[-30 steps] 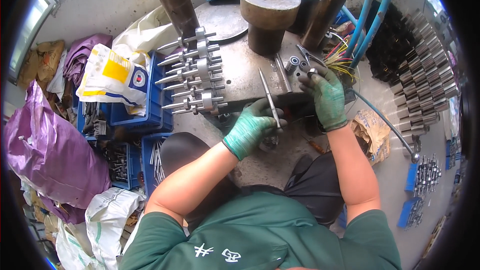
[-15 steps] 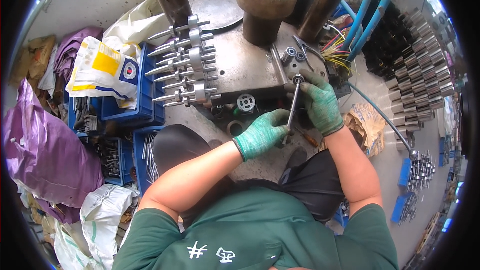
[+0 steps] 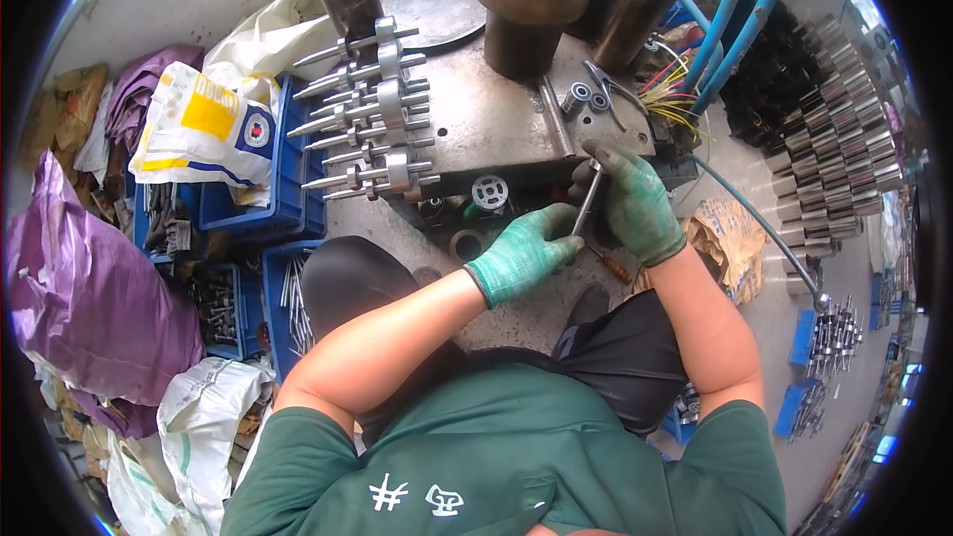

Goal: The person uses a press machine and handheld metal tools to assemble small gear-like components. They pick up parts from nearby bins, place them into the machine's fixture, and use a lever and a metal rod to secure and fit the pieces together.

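A slim steel shaft [image 3: 592,196] slants between my gloved hands, just in front of the metal press table. My left hand [image 3: 526,253], in a green glove, is closed at its lower end, with the thumb and fingers pinching it. My right hand [image 3: 637,203], also gloved in green, wraps its fingers around the upper end and covers much of it. Just beyond my right fingers, two bearings [image 3: 579,95] rest on the table top beside a pair of pliers [image 3: 620,97]. A round bar [image 3: 556,117] lies close to them.
Several shafts with round cores [image 3: 393,119] line the table's left edge. A thick steel post [image 3: 531,0] rises at the back. Blue bins [image 3: 295,213] and a purple sack [image 3: 94,308] stand left; blue hoses [image 3: 740,40] and stacked metal cylinders [image 3: 834,149] are right. A screwdriver [image 3: 617,268] lies below.
My left hand has moved slightly up, closer to my right hand, and the shaft has shifted with less of it showing. My right fingers now cover the ring seen earlier at its upper end.
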The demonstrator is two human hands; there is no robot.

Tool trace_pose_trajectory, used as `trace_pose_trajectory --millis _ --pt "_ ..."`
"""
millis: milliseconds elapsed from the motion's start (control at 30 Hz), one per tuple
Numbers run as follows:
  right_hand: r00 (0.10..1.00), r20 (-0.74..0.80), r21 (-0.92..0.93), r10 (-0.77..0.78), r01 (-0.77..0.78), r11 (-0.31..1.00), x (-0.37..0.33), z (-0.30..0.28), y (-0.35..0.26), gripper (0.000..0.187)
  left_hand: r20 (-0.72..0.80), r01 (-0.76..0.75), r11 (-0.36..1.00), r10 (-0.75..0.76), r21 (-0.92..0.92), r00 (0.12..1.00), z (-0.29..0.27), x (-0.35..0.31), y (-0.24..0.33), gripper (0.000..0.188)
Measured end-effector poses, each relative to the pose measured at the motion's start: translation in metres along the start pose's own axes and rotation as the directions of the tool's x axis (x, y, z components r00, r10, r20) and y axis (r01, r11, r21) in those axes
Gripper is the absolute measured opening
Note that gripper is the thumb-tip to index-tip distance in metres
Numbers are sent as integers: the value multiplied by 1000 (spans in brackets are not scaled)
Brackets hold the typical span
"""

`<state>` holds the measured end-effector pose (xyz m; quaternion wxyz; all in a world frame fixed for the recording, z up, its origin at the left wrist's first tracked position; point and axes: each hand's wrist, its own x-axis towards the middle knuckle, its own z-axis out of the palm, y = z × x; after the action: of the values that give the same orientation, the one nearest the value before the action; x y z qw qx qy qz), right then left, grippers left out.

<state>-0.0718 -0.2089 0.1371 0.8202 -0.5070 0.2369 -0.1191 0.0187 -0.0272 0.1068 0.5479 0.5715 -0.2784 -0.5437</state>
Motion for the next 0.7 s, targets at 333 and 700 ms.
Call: trace_pose_trajectory --millis 333,700 --pt "989 57 -234 -136 146 961 -15 11 -8 46 -28 -89 995 91 54 995 -2 1 -6 44" --pt "964 185 -255 -191 235 938 -28 22 -11 42 -146 -254 938 293 237 945 -6 2 -16 37"
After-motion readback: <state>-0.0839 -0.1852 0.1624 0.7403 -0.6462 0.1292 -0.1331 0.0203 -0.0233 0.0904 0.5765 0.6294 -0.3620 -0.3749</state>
